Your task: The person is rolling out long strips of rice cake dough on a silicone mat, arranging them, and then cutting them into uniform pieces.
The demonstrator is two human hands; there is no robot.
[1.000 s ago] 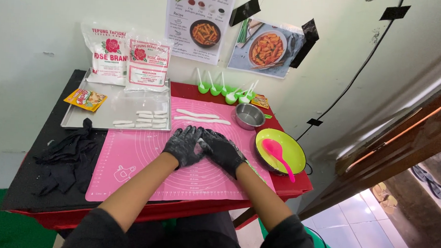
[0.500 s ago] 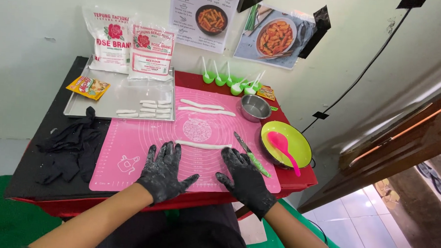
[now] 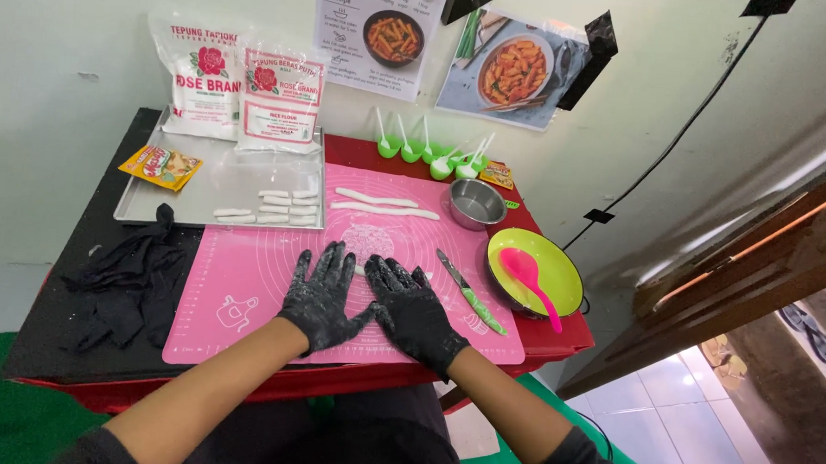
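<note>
Both my hands wear black gloves dusted with flour and lie flat, side by side, on the pink silicone mat [image 3: 244, 280]. My left hand [image 3: 322, 298] and my right hand [image 3: 411, 311] press on a white dough piece, mostly hidden beneath them; a bit shows between them [image 3: 359, 270]. Two long white dough ropes [image 3: 382, 205] lie further back on the mat. A green-handled knife [image 3: 471, 292] rests just right of my right hand.
A metal tray [image 3: 164, 203] holds several short dough pieces [image 3: 270, 207], a yellow sachet and two flour bags. A small steel bowl [image 3: 476, 204], a green pan with a pink spoon [image 3: 534, 276], green measuring spoons [image 3: 430, 154] and spare black gloves [image 3: 132, 280] surround the mat.
My hands moved from spread apart near the mat's front edge to close together at its middle, over the dough rope that lay exposed there half a second ago.
</note>
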